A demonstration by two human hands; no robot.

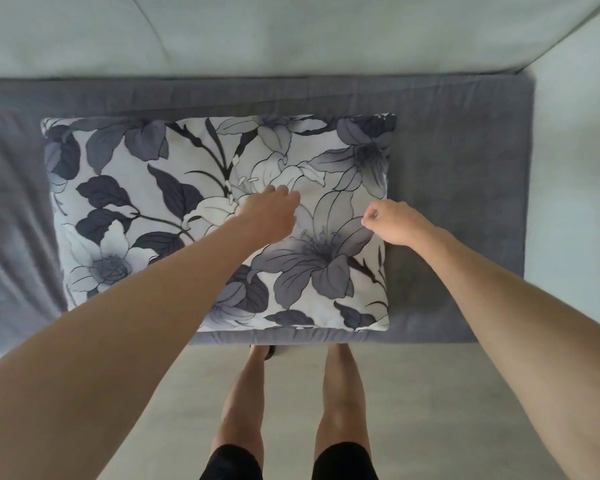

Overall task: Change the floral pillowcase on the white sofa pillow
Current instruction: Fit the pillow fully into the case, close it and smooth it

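A pillow in a floral pillowcase (153, 188), white with grey and dark blue lilies and leaves, lies flat on the grey seat cushion (458, 168). My left hand (269, 213) reaches over the pillow's middle, fingers curled downward onto the fabric. My right hand (392, 221) hovers at the pillow's right side with its fingers curled into a loose fist; I cannot tell whether it pinches the fabric. The pillow inside is hidden by the case.
The sofa's pale backrest (291, 32) runs across the top, and a pale armrest (575, 133) stands at the right. The grey cover is wrinkled at the left (11, 202). My bare legs (340, 393) stand on the light floor before the sofa's front edge.
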